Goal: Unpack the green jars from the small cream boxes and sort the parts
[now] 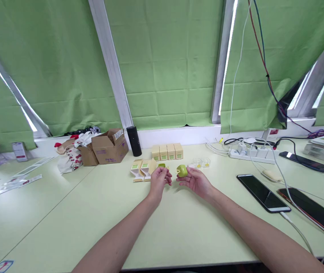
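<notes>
Right hand [198, 182] clamped on a rounded, pronged, olive-green object [182, 170] above the pale yellow-green table [93, 212]; left hand [159, 181] nearby, fingers curled, grip not discernible.

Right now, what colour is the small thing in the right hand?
The small thing is yellowish green, as the head view shows.

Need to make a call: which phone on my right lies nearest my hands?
The phone with white ends, nearest your right hand; both others lie farther right.
</notes>
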`<action>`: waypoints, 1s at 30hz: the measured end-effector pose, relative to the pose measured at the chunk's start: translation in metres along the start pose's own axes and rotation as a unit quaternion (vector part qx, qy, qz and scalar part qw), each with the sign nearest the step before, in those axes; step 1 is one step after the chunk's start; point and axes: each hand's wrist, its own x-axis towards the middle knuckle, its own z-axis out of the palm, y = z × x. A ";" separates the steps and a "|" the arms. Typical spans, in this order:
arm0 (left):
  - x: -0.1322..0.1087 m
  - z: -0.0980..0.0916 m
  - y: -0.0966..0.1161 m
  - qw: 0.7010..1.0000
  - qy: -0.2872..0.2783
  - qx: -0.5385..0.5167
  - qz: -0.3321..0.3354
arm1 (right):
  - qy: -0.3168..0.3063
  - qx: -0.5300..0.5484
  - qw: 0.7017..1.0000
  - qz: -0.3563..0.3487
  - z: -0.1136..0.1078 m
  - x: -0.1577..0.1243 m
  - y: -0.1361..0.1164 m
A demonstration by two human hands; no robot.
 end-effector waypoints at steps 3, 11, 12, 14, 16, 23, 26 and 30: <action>0.002 0.000 -0.001 0.999 0.001 0.020 0.033 | 0.009 -0.024 1.000 -0.008 0.003 -0.002 -0.002; -0.004 0.005 0.001 0.990 -0.042 0.092 0.094 | 0.063 -0.199 0.966 -0.153 0.007 0.001 0.003; -0.005 0.006 0.001 0.989 -0.049 0.098 0.097 | 0.073 -0.229 0.955 -0.172 0.007 0.001 0.004; -0.007 0.007 0.001 0.987 -0.062 0.105 0.103 | 0.087 -0.298 0.929 -0.203 0.007 -0.001 0.005; -0.009 0.008 0.000 0.986 -0.072 0.108 0.108 | 0.089 -0.363 0.900 -0.224 0.007 -0.003 0.006; -0.012 0.010 0.000 0.981 -0.098 0.114 0.121 | 0.057 -0.465 0.830 -0.304 0.009 -0.006 0.007; -0.014 0.010 0.001 0.979 -0.109 0.121 0.124 | 0.044 -0.494 0.801 -0.336 0.006 -0.006 0.006; -0.016 0.011 -0.001 0.975 -0.100 0.139 0.145 | 0.024 -0.564 0.740 -0.367 0.003 -0.009 0.004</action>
